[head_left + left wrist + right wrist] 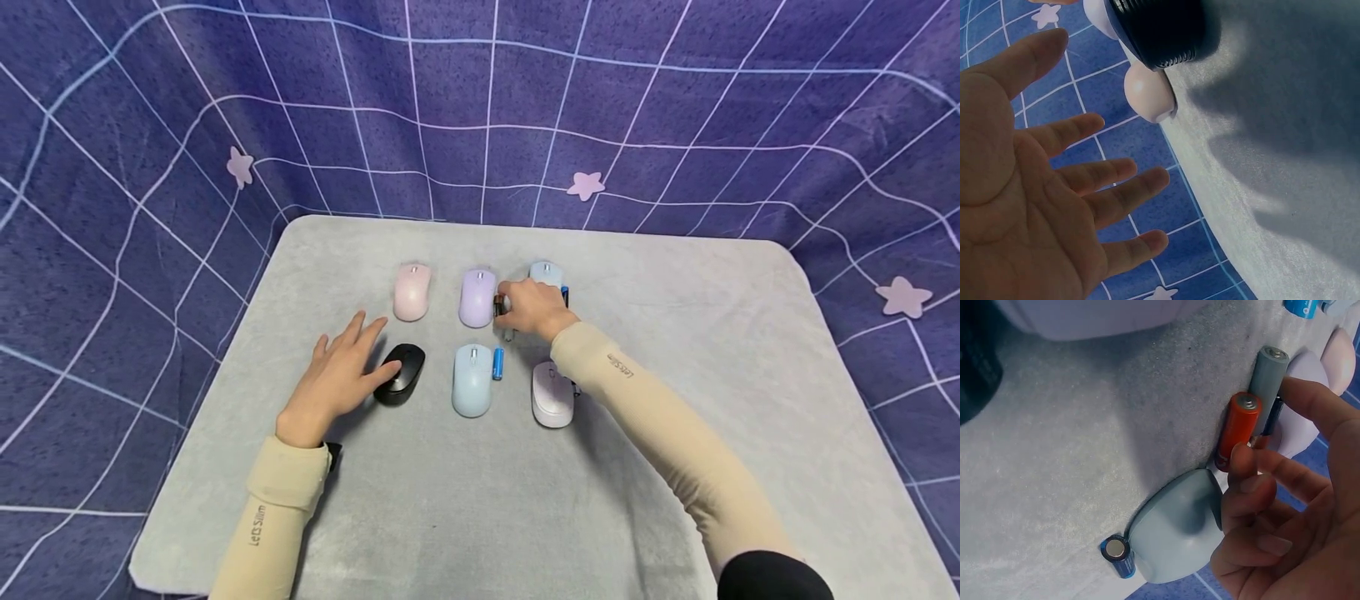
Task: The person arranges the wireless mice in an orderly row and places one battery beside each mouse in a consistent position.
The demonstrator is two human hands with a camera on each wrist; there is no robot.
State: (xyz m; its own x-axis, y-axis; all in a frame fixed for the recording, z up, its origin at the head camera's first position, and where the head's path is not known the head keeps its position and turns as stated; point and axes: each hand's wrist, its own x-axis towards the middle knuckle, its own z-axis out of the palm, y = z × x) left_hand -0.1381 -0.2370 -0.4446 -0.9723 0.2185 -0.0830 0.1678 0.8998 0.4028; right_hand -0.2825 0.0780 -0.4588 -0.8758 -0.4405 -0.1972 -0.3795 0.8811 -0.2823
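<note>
My right hand (534, 306) bends over the back row and pinches a black and copper battery (498, 306) between thumb and index finger, right beside the purple mouse (477, 298). Close to those fingers in the right wrist view stand a grey battery (1269, 378) and an orange battery (1239, 428). Partly behind this hand lies a light blue mouse (546, 272). My left hand (335, 375) has its fingers spread, palm down, the thumb overlapping the black mouse (405, 371) in the head view. Whether that thumb touches the mouse, I cannot tell.
A pink mouse (412, 292) is at the back left. In front are another light blue mouse (472, 381) with a blue battery (498, 364) alongside, and a white mouse (552, 396) under the right forearm. Another blue battery (1117, 556) flanks the rear light blue mouse.
</note>
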